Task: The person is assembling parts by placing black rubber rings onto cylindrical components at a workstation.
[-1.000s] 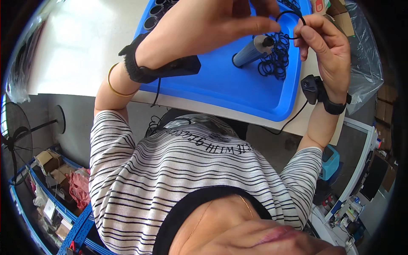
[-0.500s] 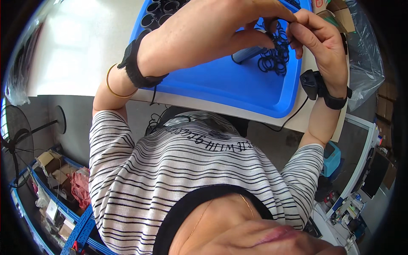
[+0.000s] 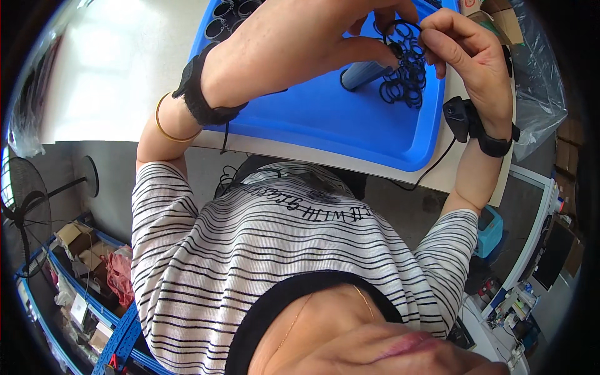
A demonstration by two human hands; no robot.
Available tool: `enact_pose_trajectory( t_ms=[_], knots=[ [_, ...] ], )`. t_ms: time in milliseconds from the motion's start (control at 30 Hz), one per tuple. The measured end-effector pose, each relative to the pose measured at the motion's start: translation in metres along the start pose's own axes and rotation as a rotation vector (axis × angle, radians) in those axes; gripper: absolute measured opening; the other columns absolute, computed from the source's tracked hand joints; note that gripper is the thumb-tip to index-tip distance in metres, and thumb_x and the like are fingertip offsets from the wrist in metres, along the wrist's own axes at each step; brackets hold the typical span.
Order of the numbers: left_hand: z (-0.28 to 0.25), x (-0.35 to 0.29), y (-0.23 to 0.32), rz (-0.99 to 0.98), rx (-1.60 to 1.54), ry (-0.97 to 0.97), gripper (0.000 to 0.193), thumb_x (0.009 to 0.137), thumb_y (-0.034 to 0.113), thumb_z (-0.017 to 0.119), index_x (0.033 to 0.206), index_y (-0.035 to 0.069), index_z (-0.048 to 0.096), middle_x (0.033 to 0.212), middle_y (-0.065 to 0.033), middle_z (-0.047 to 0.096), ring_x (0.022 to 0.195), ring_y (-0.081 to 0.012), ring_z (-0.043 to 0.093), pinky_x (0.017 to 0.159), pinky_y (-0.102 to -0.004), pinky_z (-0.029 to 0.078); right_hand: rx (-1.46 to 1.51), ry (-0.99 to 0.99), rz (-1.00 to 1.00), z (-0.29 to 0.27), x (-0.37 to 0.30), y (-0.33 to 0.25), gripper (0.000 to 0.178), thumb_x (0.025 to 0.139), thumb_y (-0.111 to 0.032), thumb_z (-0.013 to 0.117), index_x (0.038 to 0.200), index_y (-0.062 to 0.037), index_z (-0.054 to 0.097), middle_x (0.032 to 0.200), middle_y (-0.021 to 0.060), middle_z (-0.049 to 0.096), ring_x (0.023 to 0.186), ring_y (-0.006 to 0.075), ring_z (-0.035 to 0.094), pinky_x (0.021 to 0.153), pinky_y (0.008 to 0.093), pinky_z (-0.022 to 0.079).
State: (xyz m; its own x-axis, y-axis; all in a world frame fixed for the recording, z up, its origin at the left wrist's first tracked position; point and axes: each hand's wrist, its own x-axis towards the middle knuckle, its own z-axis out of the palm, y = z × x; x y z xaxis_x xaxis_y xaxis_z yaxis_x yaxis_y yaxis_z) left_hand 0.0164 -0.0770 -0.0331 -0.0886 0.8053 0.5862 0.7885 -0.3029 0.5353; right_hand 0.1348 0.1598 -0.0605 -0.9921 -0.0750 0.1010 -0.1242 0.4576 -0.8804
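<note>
My left hand [image 3: 365, 40] comes in over the tray with its fingers bent round a blue-grey cylinder [image 3: 362, 76]. The cylinder slants below my thumb, its dark near end showing; my hand hides part of its far end. My right hand [image 3: 464, 53] is closed, thumb and forefinger pinching the edge of a thin black ring [image 3: 409, 22]. This ring arches between my two hands by the cylinder's far end. Beneath them several loose black rings [image 3: 409, 87] lie in a tangled heap on the blue tray [image 3: 325, 134].
Several black-rimmed round tubes [image 3: 217, 29] stand at the tray's far left. The tray rests on a pale table [image 3: 106, 94]. Cardboard boxes [image 3: 500, 22] and clear plastic sheeting [image 3: 540, 81] are at the right. A fan [image 3: 28, 206] and blue shelving [image 3: 119, 337] stand at the left.
The black ring now shows as an open loop between my hands. My left fingers have shifted slightly apart from my right hand, and the cylinder has moved a little farther away.
</note>
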Motion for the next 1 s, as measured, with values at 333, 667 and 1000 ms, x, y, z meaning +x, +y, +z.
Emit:
enact_pose_trajectory(
  t_ms=[333,667,1000],
  knots=[
    [0.000,0.000,-0.002,-0.255,-0.082,-0.058,0.031,0.088,-0.001,0.073,0.119,0.000,0.069,0.089,-0.0115,0.075,0.070,-0.0175,0.071,0.064,-0.0276,0.056,0.575,-0.030,-0.362,0.018,0.018,0.001,0.017,0.100,-0.016,0.069,0.095,0.0002,0.068,0.078,0.0035,0.067,0.062,0.0073,0.062,0.056,0.0207,0.051],
    [-0.001,0.001,0.001,-0.153,-0.201,0.023,0.024,0.088,-0.001,0.074,0.112,0.000,0.069,0.084,-0.0086,0.073,0.066,-0.0136,0.065,0.059,-0.0259,0.051,1.071,-0.201,-0.949,0.026,0.033,0.038,0.020,0.100,-0.018,0.069,0.093,0.0001,0.068,0.077,0.0034,0.066,0.062,0.0073,0.062,0.056,0.0203,0.050],
    [0.005,0.002,-0.002,0.098,-0.192,0.138,0.014,0.085,-0.005,0.075,0.094,0.002,0.068,0.084,-0.0071,0.068,0.068,-0.0161,0.066,0.058,-0.0269,0.051,0.032,-0.007,-0.021,-0.015,-0.025,-0.008,0.023,0.105,-0.024,0.064,0.115,-0.0033,0.068,0.086,-0.0006,0.064,0.069,0.0039,0.056,0.060,0.0190,0.043]
  ],
)
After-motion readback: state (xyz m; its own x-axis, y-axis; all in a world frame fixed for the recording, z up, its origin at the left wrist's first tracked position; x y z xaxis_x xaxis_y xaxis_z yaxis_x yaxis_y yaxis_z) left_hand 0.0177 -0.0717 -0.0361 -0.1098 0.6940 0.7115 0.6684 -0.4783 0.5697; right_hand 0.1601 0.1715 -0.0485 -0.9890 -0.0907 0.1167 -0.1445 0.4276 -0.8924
